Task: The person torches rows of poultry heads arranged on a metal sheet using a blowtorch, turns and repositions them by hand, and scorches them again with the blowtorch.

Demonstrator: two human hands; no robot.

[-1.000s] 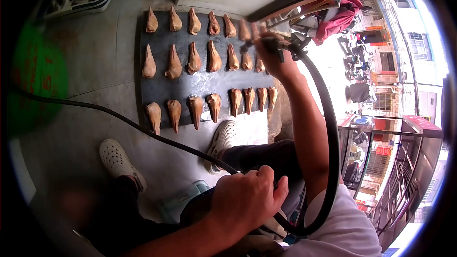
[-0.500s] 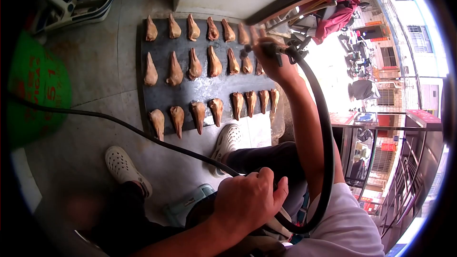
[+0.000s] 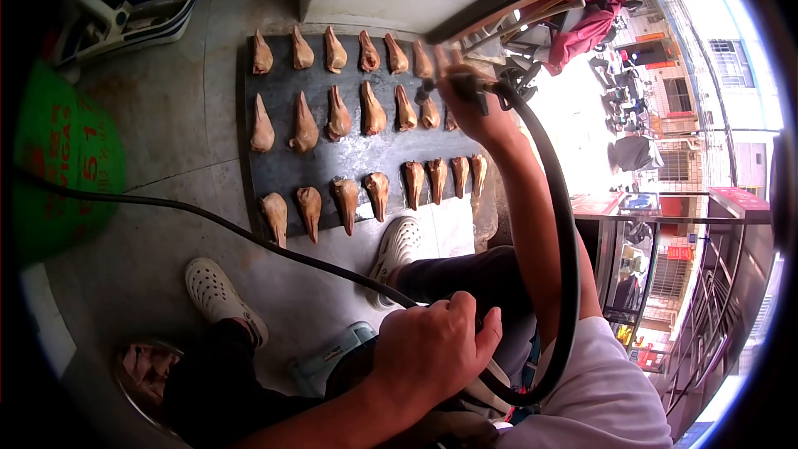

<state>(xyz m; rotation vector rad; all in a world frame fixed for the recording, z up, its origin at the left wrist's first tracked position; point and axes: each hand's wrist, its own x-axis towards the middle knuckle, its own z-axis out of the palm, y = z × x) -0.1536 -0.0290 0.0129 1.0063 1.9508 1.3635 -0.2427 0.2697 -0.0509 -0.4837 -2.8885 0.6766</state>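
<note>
My right hand (image 3: 482, 112) is closed around the handle of a gas torch (image 3: 475, 83) at the upper right of the metal sheet (image 3: 224, 137). The torch's nozzle points left, over the plucked duck heads (image 3: 371, 108) laid there in three rows. No clear flame shows. A black hose (image 3: 565, 199) loops from the torch down past my right forearm. My left hand (image 3: 432, 349), low in the middle, is closed around that hose in front of my lap. Duck heads near the torch look hazy, and my right hand partly hides some.
The hose runs left to a green gas cylinder (image 3: 71, 158). A mop bucket (image 3: 158, 12) is at the upper left, a metal bowl of meat-like pieces (image 3: 145, 382) at the lower left. A light-blue stool (image 3: 332, 357) is under me. Right, a doorway opens onto a street with a metal rack (image 3: 706, 308).
My right hand and the torch have shifted very slightly left. The metal bowl at the lower left, blurred before, now shows clearly. My left hand stays on the hose.
</note>
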